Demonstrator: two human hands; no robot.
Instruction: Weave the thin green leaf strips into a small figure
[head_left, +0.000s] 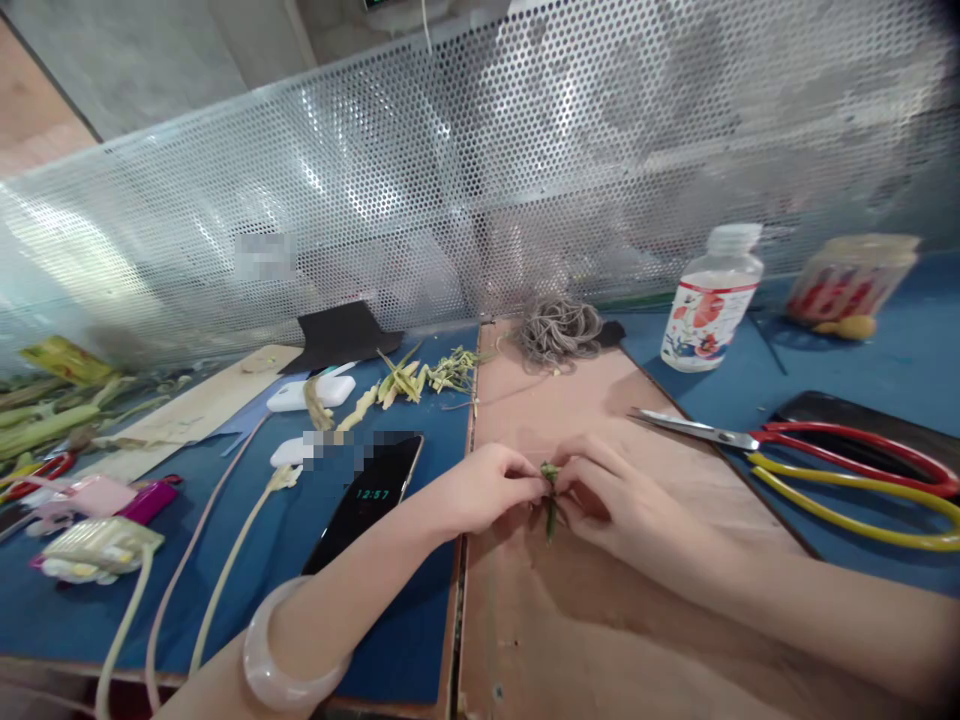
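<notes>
Both hands meet over the wooden board in the middle of the table. Between their fingertips is a small green leafy piece (551, 510), its narrow end hanging down below the fingers. My left hand (499, 487), with a pale bangle (262, 640) on its wrist, pinches the piece from the left. From the right, the curled fingers of my right hand (611, 500) close on it too. Most of the piece is covered by the fingers, so its exact kind is unclear. Scissors (739, 438) with one red and one yellow handle lie to the right of my right hand.
A dark phone (373, 495) lies left of my left forearm. Cables (229, 570) and a charger (101, 548) are farther left. Dried pale-green husk bits (409, 380) and a grey cord bundle (559, 330) lie behind. A labelled bottle (709, 310) and a jar (851, 285) stand back right.
</notes>
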